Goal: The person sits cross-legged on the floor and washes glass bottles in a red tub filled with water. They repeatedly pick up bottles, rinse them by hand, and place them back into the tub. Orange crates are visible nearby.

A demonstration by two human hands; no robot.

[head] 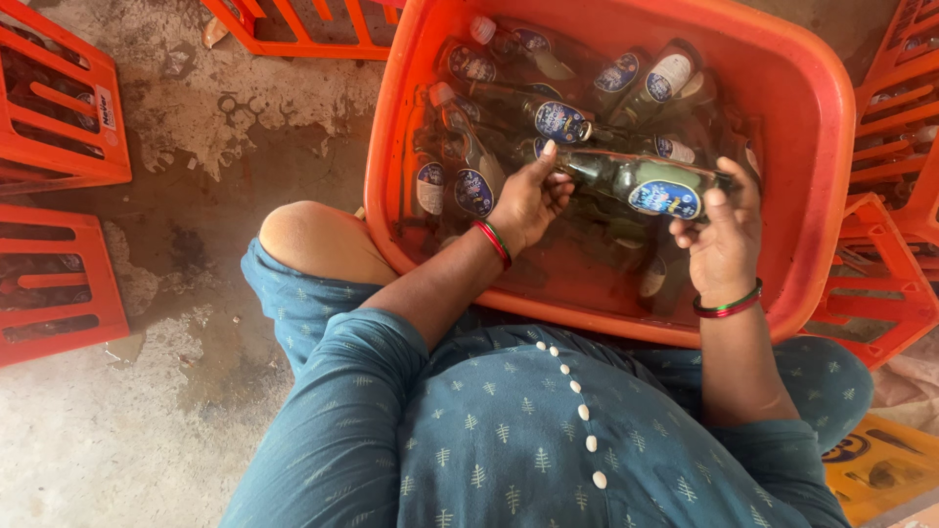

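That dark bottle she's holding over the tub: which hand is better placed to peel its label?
Probably the right hand: it sits beside the blue oval label on the dark bottle. The left hand steadies the bottle's far end, away from the label.

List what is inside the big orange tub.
The orange tub holds many dark glass bottles with blue oval labels, lying in water. The left hand and right hand hold one bottle above them. Bottles beneath it are partly covered.
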